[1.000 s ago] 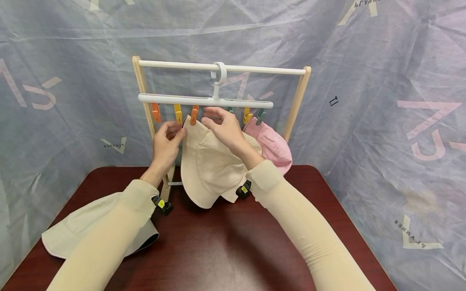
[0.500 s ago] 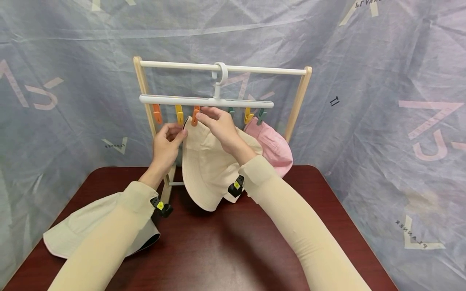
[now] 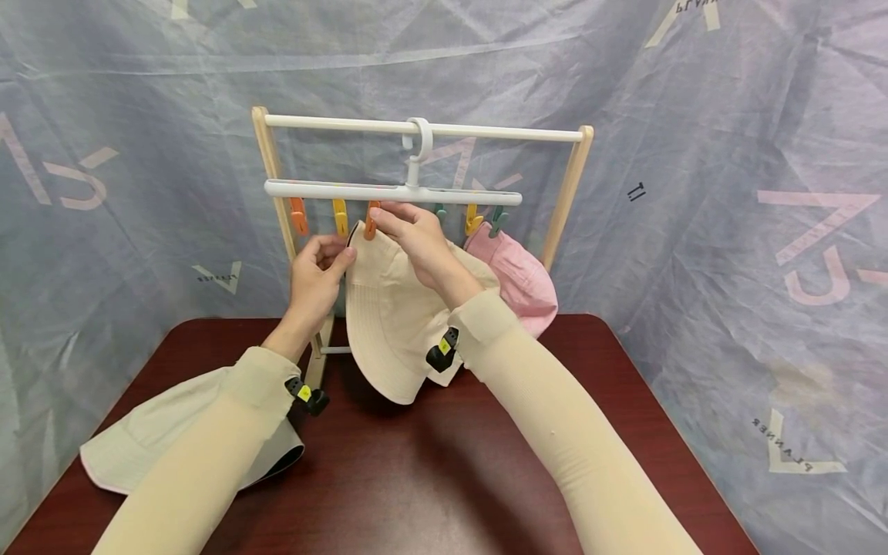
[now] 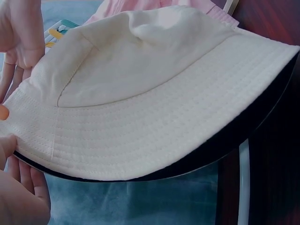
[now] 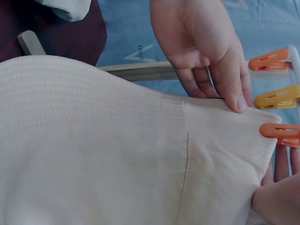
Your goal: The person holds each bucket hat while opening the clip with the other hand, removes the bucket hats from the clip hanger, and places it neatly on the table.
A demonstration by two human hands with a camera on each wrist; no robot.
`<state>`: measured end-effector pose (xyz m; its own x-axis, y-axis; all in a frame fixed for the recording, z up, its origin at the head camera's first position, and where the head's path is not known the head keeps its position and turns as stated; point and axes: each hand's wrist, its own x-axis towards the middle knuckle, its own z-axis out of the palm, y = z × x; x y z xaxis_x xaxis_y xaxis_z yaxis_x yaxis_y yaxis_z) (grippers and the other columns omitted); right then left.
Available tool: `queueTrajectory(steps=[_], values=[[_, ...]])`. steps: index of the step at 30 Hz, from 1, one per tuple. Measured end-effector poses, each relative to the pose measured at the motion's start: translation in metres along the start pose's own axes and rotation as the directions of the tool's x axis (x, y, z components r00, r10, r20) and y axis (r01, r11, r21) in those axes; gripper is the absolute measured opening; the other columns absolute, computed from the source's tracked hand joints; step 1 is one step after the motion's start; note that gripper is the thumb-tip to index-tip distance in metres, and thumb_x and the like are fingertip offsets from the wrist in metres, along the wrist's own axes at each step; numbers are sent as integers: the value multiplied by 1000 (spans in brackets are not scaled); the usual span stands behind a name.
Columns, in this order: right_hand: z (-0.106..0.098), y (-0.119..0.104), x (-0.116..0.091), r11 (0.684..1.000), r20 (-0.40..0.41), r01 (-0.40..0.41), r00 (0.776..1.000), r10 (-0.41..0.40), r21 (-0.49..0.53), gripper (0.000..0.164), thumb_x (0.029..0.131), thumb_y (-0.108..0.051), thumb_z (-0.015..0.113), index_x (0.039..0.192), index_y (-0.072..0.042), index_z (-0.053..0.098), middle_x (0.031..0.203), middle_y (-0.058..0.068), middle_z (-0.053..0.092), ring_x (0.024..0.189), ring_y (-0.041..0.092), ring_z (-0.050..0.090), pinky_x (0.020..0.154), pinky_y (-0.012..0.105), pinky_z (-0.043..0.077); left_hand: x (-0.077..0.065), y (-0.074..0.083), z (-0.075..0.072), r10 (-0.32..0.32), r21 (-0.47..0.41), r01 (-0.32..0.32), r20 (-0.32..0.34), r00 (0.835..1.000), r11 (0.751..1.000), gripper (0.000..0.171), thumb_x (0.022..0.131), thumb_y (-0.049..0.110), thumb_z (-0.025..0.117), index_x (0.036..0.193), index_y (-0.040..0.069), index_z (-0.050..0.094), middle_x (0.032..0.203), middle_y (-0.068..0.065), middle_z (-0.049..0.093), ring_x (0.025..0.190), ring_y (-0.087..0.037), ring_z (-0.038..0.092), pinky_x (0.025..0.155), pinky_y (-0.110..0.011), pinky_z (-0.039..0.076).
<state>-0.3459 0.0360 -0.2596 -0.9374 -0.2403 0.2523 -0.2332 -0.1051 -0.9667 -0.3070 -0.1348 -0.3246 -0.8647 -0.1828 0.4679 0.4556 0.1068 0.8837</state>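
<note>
A cream bucket hat [image 3: 402, 308] hangs by its rim from an orange clothespin [image 3: 371, 221] under the white hanger [image 3: 333, 190]. At the hat's left edge, my left hand [image 3: 315, 274] pinches the brim between thumb and fingers; the dark lining shows in the left wrist view. My right hand [image 3: 426, 243] has its thumb on that orange clothespin, with the other fingers partly hidden behind. In the right wrist view, the left thumb presses the cream fabric close to the orange clothespin [image 5: 276, 131].
A pink hat [image 3: 516, 277] hangs at right from a green clothespin [image 3: 498, 222]. More clothespins, including a yellow one [image 3: 340, 218], line the hanger. It hooks over a wooden rack's rail [image 3: 333, 122]. A pale hat [image 3: 159, 416] lies on the dark red table [image 3: 388, 478], left.
My right hand has moved left, bringing its thumb from beside the orange clothespin onto it. The cream hat's brim has shifted slightly right. My left hand keeps its hold.
</note>
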Motion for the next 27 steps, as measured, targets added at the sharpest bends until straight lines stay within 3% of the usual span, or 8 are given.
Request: queueTrajectory(steps=[6,21,27], values=[[1,2,1,1000,-11,10,1000,-10,-23,42,104,-25,72,140,-5,68,136,7,71,127,18,66,114,34,47,10,-24,-2,-11,-32,10,-12,1000,999,34,104,18,72,130,-3,64,106,5,66,96,-10,61,83,-20,49],[4,0,0,999,-85,6,996,-10,-49,34,104,-25,72,133,-7,72,125,8,75,118,22,72,108,33,52,7,-23,1,-69,-30,69,-3,998,997,35,101,23,76,127,2,68,109,4,68,97,-10,62,84,-20,52],[8,0,0,998,-139,-5,990,-3,-60,28,104,-24,73,126,-8,75,119,5,76,113,18,74,102,29,54,4,-22,2,-95,-5,95,8,995,995,36,102,26,74,128,2,67,110,3,67,99,-11,62,90,-29,52]])
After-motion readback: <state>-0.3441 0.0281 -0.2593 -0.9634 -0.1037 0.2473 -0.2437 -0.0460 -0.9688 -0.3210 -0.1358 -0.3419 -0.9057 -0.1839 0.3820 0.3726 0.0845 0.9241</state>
